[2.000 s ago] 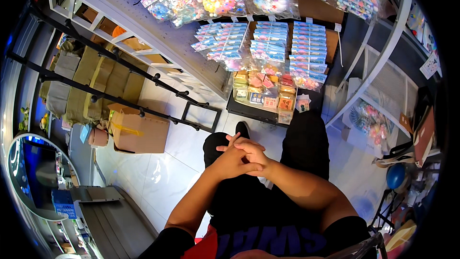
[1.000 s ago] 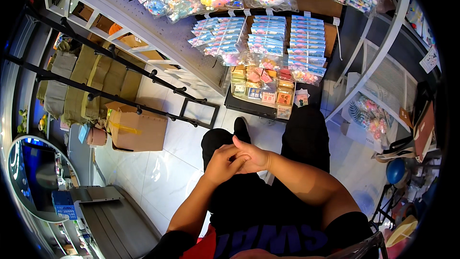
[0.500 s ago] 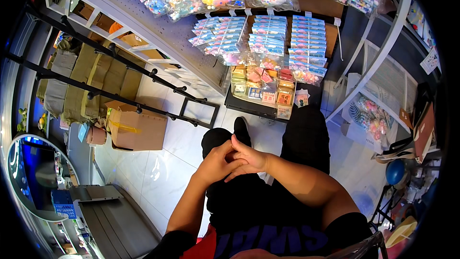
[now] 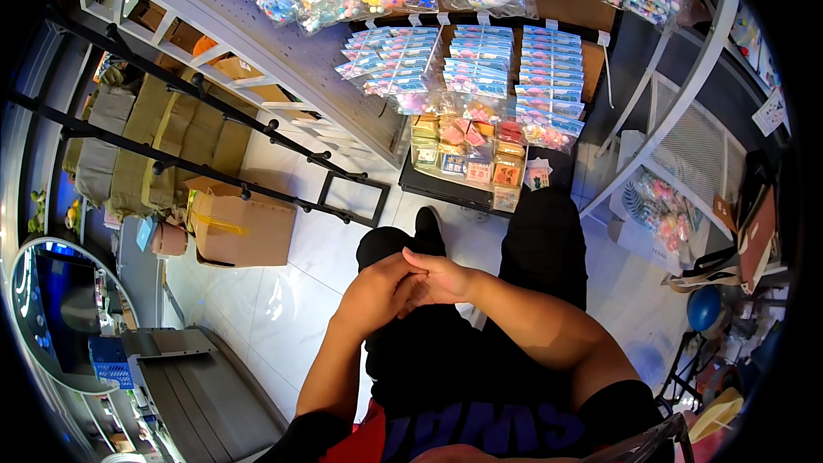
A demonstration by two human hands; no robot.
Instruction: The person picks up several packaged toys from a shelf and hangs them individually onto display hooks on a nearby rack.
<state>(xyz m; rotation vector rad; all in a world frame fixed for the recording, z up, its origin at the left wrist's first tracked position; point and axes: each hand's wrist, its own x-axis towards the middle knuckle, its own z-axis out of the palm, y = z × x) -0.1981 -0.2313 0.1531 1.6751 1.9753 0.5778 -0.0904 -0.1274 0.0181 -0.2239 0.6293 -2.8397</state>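
Note:
In front of my dark-trousered legs, my left hand (image 4: 374,293) and my right hand (image 4: 442,282) are clasped together over my lap. The left hand's fingers close against the right hand's fingers, which are folded inward. My right thumb points up and to the left across the left hand. No object shows between the palms, though their inner sides are hidden. Beyond my knees hangs a display of blue-topped packets (image 4: 476,60) with pastel beads. Below them, a low black stand (image 4: 450,193) carries small packaged blocks (image 4: 477,144) in several colours.
A cardboard box (image 4: 244,230) stands on the tiled floor (image 4: 287,304) at left, beside a black rack (image 4: 210,176) and folded olive cloths (image 4: 180,137). A round mirror (image 4: 17,334) is at far left, a grey panel (image 4: 210,399) lower left. White metal shelving (image 4: 696,133) and a blue ball (image 4: 704,309) are at right.
My hands stay clasped but have drawn closer; the right hand's fingers, stretched out before, are now folded in. The right thumb has tipped lower to the left. The view has shifted slightly.

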